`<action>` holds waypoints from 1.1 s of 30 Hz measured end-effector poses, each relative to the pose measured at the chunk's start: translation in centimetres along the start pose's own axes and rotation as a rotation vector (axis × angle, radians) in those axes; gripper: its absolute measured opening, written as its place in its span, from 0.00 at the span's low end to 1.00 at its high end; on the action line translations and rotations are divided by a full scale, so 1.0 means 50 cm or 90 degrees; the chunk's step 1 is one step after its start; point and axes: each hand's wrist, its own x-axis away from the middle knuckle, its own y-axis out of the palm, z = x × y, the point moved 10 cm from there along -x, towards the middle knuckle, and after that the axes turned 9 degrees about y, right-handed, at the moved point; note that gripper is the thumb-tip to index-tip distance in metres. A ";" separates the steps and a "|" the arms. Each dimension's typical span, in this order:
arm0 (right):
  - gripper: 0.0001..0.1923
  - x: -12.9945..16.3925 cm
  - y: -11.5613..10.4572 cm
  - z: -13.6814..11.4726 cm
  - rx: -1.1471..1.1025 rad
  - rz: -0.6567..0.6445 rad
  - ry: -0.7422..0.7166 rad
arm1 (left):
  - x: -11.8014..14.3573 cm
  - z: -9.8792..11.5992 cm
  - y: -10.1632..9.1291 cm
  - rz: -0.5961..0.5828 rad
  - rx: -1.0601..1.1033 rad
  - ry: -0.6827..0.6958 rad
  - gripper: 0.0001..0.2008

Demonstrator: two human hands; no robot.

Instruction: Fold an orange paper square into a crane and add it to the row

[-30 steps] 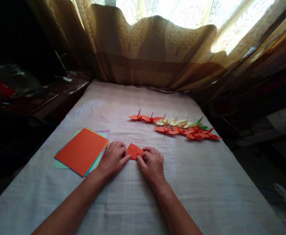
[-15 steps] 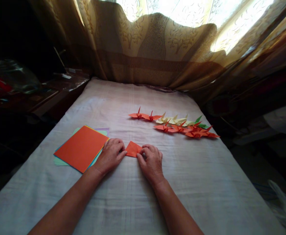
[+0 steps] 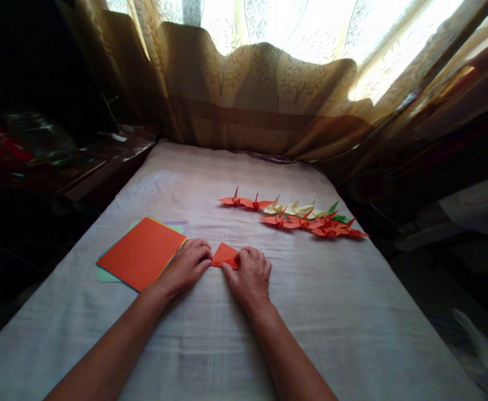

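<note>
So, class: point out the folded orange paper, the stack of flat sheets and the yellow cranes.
folded orange paper [image 3: 225, 255], head view, bare middle of its top.
stack of flat sheets [image 3: 141, 252], head view, orange top sheet.
yellow cranes [image 3: 294, 209], head view, middle crane's body.

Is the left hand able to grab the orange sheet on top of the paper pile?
Probably yes. The left hand rests right beside the paper pile, and nothing lies between them; it only has to let go of the folded paper.
</note>
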 end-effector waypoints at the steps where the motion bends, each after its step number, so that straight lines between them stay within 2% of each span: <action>1: 0.10 0.000 0.001 0.002 -0.010 -0.007 -0.002 | 0.003 -0.002 -0.001 0.004 0.011 0.007 0.04; 5: 0.04 -0.001 0.002 0.013 -0.061 -0.029 -0.014 | 0.016 -0.004 -0.005 0.013 0.034 0.022 0.08; 13: 0.04 0.003 0.001 0.015 -0.076 -0.013 -0.016 | 0.027 0.016 -0.011 0.025 0.026 0.020 0.03; 25: 0.06 0.001 0.000 0.018 -0.087 -0.013 -0.002 | 0.017 0.029 -0.005 0.077 -0.072 -0.040 0.09; 33: 0.05 -0.001 0.004 0.017 -0.073 -0.028 0.002 | 0.015 0.030 0.000 0.076 -0.087 -0.069 0.08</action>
